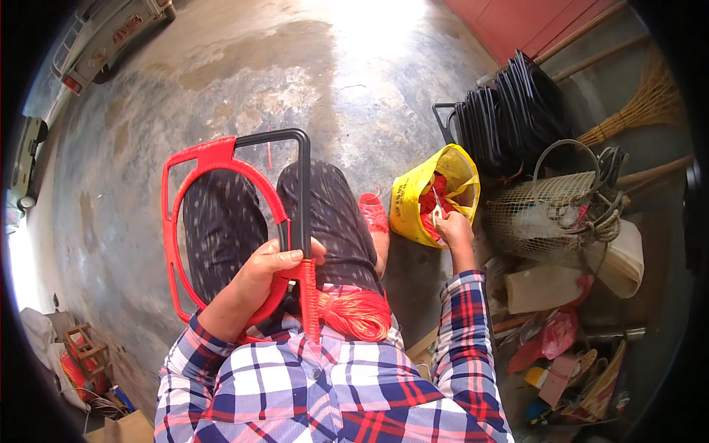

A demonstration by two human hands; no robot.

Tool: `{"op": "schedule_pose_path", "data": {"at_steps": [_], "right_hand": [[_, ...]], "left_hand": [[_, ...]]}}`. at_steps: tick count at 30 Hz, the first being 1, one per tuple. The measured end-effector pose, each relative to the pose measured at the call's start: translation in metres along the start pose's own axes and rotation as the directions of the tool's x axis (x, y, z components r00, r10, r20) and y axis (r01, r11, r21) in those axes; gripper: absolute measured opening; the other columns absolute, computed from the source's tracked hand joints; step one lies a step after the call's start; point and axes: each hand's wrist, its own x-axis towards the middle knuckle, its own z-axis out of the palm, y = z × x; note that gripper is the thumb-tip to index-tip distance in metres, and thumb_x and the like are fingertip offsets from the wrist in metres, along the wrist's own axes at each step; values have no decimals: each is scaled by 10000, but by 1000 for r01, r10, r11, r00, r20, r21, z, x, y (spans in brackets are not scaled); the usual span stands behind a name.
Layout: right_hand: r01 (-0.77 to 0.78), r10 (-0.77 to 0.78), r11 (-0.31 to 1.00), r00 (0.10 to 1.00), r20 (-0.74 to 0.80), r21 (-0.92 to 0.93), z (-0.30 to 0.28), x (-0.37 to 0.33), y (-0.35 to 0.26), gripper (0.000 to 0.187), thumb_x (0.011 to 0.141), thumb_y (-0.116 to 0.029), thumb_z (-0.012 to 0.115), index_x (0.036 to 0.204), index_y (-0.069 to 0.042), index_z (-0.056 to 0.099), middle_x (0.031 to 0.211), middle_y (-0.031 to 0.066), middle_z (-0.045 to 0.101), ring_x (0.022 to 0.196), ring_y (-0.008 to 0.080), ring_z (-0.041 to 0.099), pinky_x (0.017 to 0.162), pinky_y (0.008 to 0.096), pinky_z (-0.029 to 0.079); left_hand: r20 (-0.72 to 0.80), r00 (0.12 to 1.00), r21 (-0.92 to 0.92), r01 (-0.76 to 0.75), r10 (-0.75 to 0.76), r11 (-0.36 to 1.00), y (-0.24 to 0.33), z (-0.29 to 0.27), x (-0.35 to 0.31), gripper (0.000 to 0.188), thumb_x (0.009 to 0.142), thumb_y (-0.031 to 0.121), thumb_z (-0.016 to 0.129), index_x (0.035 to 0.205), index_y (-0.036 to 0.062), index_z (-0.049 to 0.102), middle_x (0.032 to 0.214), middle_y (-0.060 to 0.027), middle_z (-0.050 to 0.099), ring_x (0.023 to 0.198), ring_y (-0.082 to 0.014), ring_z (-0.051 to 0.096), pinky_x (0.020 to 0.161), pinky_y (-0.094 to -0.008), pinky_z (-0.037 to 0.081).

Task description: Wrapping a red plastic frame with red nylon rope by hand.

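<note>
My left hand (267, 269) grips a rectangular black frame (305, 192) above my lap, its thumb pressed across the right bar. Red cord wraps most of this frame, including an inner ring, while the upper right corner is bare black. A skein of orange-red cord (358, 316) lies on my lap beside the frame's lower end. To the right, my right hand (456, 229) is at the mouth of a yellow bag (405, 199), closed around what looks like a pair of scissors (439, 207). Red cord (430, 199) fills part of the bag.
Several black frames (502, 122) are stacked beyond the bag. A wire mesh basket (546, 196) with rope stands at right, near a straw broom (628, 118). Pink plastic (559, 334) and clutter lie at lower right. A vehicle (111, 40) is parked far left; a wooden stool (90, 353) is nearer.
</note>
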Motion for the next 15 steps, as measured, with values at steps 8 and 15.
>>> {"op": "schedule_pose_path", "data": {"at_steps": [8,15], "right_hand": [[51,-41,988,996,-73,148,39,17,26,437,793,-492,692,909,-73,729,932,190,703,855,347,681,797,420,524],[425,-222,733,887,-404,531,8,-45,-14,170,872,-165,684,931,-6,700,855,126,698,753,209,650,733,318,508]], "left_hand": [[-38,999,29,25,-24,999,3,1,-4,302,927,258,567,1053,-9,630,938,-67,653,866,-135,621,823,-267,466],[14,999,-103,39,-38,994,0,-5,-4,453,964,412,506,1019,-18,639,917,-66,661,834,-133,623,810,-275,466]]}}
